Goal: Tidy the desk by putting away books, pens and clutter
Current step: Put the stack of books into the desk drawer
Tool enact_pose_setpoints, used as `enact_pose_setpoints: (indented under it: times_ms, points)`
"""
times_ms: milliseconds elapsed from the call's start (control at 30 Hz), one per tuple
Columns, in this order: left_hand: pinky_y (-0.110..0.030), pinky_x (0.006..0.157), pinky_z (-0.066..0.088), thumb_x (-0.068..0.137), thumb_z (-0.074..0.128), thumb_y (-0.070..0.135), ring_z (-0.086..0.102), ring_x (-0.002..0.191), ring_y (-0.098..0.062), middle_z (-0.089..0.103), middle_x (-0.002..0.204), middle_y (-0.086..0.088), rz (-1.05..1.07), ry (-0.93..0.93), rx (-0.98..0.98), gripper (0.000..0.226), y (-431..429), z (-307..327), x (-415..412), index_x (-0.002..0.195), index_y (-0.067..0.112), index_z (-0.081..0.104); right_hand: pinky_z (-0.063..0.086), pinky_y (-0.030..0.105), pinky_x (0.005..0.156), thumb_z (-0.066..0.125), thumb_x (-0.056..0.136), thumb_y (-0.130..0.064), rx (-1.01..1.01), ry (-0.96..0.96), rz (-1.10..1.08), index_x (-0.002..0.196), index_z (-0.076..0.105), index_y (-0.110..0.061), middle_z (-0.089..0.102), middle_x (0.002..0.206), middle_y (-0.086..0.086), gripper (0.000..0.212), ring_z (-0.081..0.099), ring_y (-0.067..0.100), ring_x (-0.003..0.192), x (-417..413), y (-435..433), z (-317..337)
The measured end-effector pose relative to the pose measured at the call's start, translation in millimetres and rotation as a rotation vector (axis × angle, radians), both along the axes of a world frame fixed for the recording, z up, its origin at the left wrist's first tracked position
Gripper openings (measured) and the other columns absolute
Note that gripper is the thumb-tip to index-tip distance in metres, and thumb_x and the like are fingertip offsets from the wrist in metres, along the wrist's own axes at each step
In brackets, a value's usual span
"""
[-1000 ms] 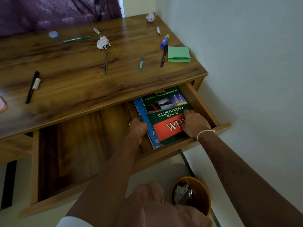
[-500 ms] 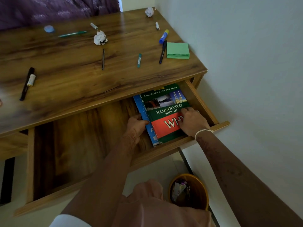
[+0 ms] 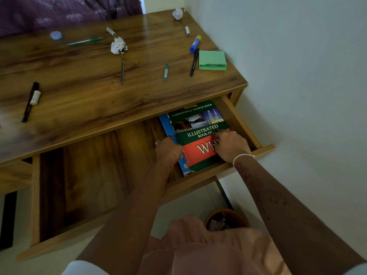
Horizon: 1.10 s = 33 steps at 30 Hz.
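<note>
Head view: at 3 o'clock the drawer (image 3: 241, 120) held 2 books. My right hand (image 3: 231, 144) pressed straight fingers on the green book (image 3: 198, 124). My left hand (image 3: 167, 149) touched the blue notebook (image 3: 168, 126), fingers hidden. At 12 o'clock a black pen (image 3: 194, 62), crumpled paper (image 3: 118, 45) and green notes (image 3: 212, 60) awaited tidying.

Under green book (image 3: 198, 116), blue notebook (image 3: 167, 126) mostly hidden; bin (image 3: 224, 212) partly behind clothing.

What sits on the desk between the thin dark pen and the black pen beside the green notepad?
A short teal plastic tube, lying on the wooden desktop; the head view shows it.
</note>
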<state>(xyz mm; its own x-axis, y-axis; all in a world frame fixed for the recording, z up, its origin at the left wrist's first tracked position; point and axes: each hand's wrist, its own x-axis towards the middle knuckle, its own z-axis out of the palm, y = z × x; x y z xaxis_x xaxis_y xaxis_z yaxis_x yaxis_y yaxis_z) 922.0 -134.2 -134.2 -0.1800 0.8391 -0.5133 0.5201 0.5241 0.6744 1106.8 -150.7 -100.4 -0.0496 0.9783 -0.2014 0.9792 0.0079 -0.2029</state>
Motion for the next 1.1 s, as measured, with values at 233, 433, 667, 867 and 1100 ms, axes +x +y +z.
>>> enact_pose_setpoints:
  times_ms: [233,433,667,867,1100]
  points:
    - [-0.043,0.087,0.056,0.087,0.061,-0.001,0.064,0.094,-0.027,0.062,0.088,-0.004,0.18,-0.265,-0.036,0.029,-9,4,19,0.115,0.002,0.059,0.053,0.04,0.086,0.047,0.096,-0.033,-0.014,-0.047,-0.015,0.13,0.054,-0.025,0.062,0.124,0.003,0.036,0.06,0.024,0.11,0,-2,0]
    - [-0.034,0.078,0.055,0.082,0.066,-0.004,0.06,0.084,-0.02,0.061,0.09,-0.004,0.147,-0.182,-0.041,0.034,-9,7,20,0.115,0.0,0.058,0.054,0.039,0.085,0.047,0.096,-0.032,-0.065,-0.056,-0.031,0.132,0.052,-0.026,0.063,0.12,0.004,0.037,0.062,0.024,0.104,1,0,1]
    - [-0.033,0.078,0.053,0.08,0.069,0.0,0.06,0.097,-0.021,0.064,0.115,-0.011,0.092,-0.123,0.009,0.039,-14,3,25,0.117,0.007,0.058,0.054,0.039,0.085,0.049,0.096,-0.035,-0.057,-0.055,-0.047,0.13,0.054,-0.026,0.064,0.118,0.003,0.036,0.063,0.024,0.103,1,2,-4]
    - [-0.034,0.087,0.053,0.082,0.068,0.002,0.06,0.109,-0.023,0.062,0.124,-0.009,0.085,-0.193,0.052,0.049,-25,10,25,0.128,0.01,0.054,0.054,0.038,0.083,0.046,0.096,-0.034,-0.048,-0.068,-0.042,0.127,0.057,-0.026,0.066,0.114,0.002,0.033,0.063,0.024,0.101,-1,1,-3]
    - [-0.037,0.089,0.056,0.088,0.061,-0.002,0.06,0.105,-0.021,0.059,0.123,-0.007,0.007,-0.334,-0.005,0.049,-44,17,11,0.135,0.006,0.05,0.053,0.042,0.087,0.045,0.095,-0.03,-0.101,-0.11,-0.044,0.123,0.058,-0.026,0.065,0.115,0.003,0.031,0.063,0.027,0.103,-7,-1,6]
